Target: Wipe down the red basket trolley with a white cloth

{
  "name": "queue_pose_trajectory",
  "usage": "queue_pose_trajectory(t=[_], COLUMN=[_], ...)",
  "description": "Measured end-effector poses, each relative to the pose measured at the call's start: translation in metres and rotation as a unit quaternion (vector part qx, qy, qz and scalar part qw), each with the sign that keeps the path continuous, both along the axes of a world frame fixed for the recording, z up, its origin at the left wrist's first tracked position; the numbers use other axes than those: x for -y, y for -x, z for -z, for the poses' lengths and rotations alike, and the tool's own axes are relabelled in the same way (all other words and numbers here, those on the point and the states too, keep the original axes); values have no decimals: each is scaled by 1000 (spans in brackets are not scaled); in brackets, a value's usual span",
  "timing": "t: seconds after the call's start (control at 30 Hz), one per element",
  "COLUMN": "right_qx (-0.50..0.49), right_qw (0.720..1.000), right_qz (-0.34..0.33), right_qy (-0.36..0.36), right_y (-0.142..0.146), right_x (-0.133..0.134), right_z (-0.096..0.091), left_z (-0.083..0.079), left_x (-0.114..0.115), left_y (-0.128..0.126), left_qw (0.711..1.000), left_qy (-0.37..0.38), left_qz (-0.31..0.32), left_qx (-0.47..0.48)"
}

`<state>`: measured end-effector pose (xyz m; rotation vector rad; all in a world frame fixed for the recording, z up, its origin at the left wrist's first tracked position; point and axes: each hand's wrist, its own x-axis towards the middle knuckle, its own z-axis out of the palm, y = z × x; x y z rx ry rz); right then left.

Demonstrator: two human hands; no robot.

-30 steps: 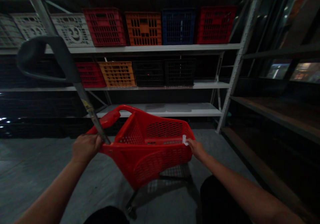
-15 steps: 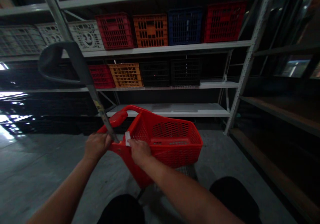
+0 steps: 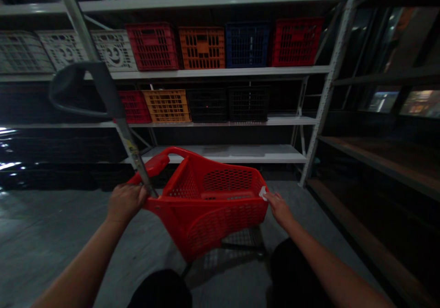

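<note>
A red plastic shopping cart stands before me, its handle end to the left and its basket stretching right. My left hand is closed around the cart's handle, close to the foot of a metal pole that carries a dark grey loop grip. At the basket's far right corner, my right hand pinches a small white cloth or tissue against the rim. Whether it is paper or fabric, I cannot tell.
Behind the cart rises a metal shelf rack with white, red, orange, blue and black crates. A second rack with brownish shelves stands along the right. Under the cart runs a grey concrete floor. My knees are at the bottom.
My right hand has slid the white cloth or tissue along the near rim, from the handle end to the right corner. My left hand stays on the handle. The view has shifted slightly.
</note>
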<state>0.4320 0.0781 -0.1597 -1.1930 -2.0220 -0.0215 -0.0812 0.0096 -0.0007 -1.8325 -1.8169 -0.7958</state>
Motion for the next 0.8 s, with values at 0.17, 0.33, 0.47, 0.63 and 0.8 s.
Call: queue_pose_trajectory(t=[0.17, 0.33, 0.47, 0.63, 0.8], right_qx=[-239, -312, -262, -202, -221], right_qw=[965, 947, 931, 903, 916], right_qz=[107, 3, -180, -266, -237], right_qy=[13, 72, 178, 271, 237], right_y=[18, 86, 150, 184, 152], right_x=[20, 79, 134, 167, 143], right_z=[-9, -37, -41, -30, -43], left_z=[-17, 7, 77, 128, 133], left_x=[13, 60, 100, 123, 129], left_y=[-11, -62, -130, -168, -156], left_qw=[988, 886, 878, 791, 828], left_qy=[-95, -316, 16, 321, 367], left_qz=[1, -15, 191, 284, 135], left_qx=[118, 339, 439, 436, 401])
